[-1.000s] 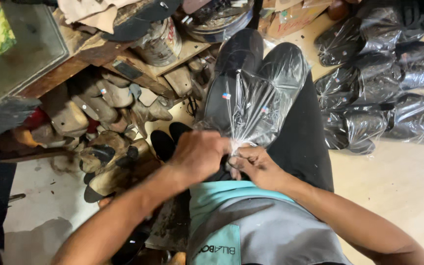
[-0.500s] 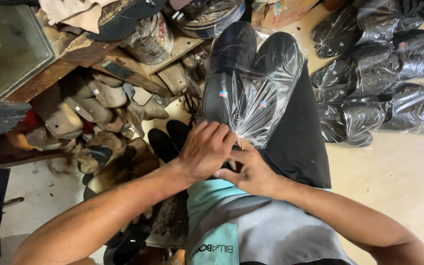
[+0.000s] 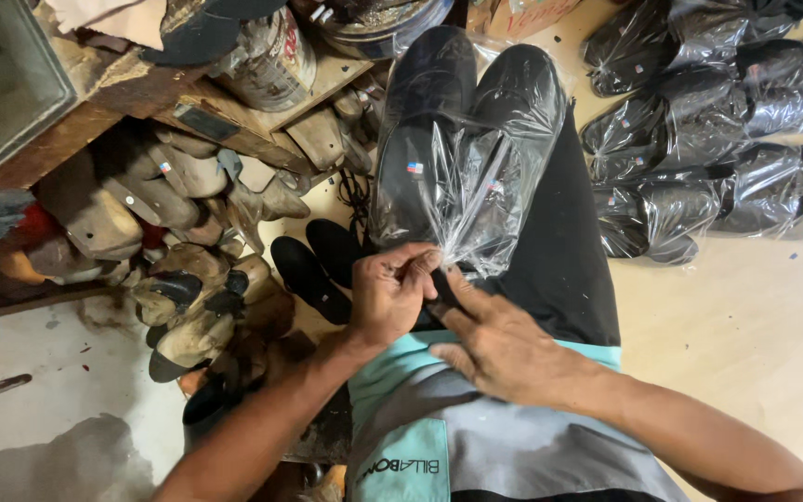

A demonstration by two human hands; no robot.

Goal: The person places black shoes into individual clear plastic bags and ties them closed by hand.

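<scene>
1. A clear plastic bag [image 3: 476,177] holding a pair of black shoes [image 3: 439,112] is laid along the person's lap, in the upper middle of the frame, toes pointing toward the top edge.
2. The bag's open end is gathered to a bunch at the centre of the frame, just above the hands.
3. The left hand [image 3: 390,296] is closed, with thumb and fingertips pinched on the gathered plastic.
4. The right hand [image 3: 504,344] is held partly open, its fingers stretched toward the same bunch and touching the bag's lower edge; a firm grip by it cannot be told.
5. Two small rectangular stickers, red, white and blue, are seen inside the bag: one on the left shoe [image 3: 414,168], one further right [image 3: 495,186].
6. At the upper right of the frame, a heap of bagged shoes [image 3: 699,158] is stacked on the pale floor [image 3: 745,316], each in shiny clear plastic with a similar small sticker.
7. A loose pair of black shoes [image 3: 318,265] is set on the floor just left of the lap.
8. At the left, worn wooden shoe forms [image 3: 178,232] are piled under a wooden shelf [image 3: 141,93].
9. A dented metal can [image 3: 271,65] with a stained wrapper is stood on that shelf at the upper middle.
</scene>
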